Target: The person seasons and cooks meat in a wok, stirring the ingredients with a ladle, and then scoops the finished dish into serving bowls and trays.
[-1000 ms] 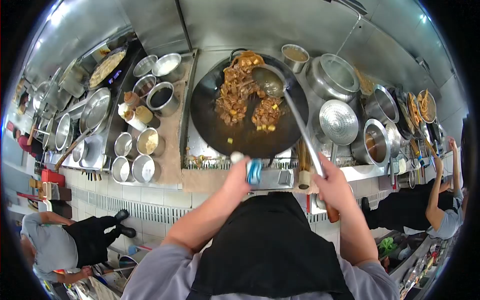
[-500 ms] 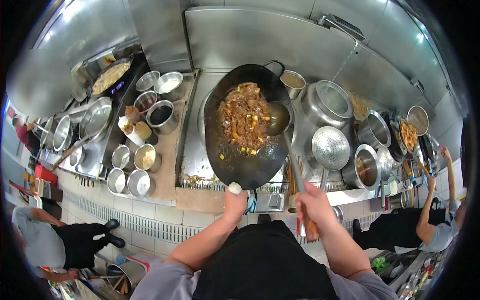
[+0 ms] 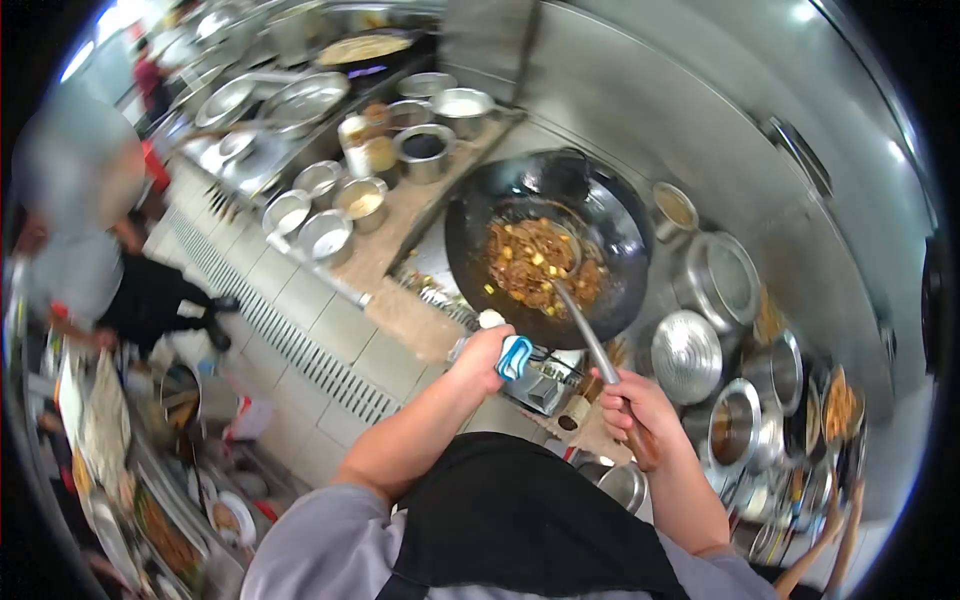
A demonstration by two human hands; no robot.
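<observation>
A large black wok (image 3: 622,235) stands on the stove, tilted, with brown saucy meat (image 3: 525,250) and yellow pieces gathered in its lower middle. My left hand (image 3: 482,360) is closed at the wok's near rim around a folded blue-and-white cloth (image 3: 515,357); the wok handle beneath is mostly hidden. In my right hand (image 3: 642,408), fingers are wrapped round the wooden-ended handle of a ladle (image 3: 592,342). The ladle's bowl is in the food, partly covered by it.
Metal pots of sauces and seasonings (image 3: 424,150) stand left of the wok. To the right are a lidded pot (image 3: 722,280), a perforated strainer (image 3: 686,358) and a pot of brown liquid (image 3: 735,425). A co-worker (image 3: 85,270) stands at left; another person's arms (image 3: 835,535) show at lower right.
The view has turned, so the stove appears rotated. The ladle bowl has moved from the right side of the wok into the food, and the food is now lower in the wok.
</observation>
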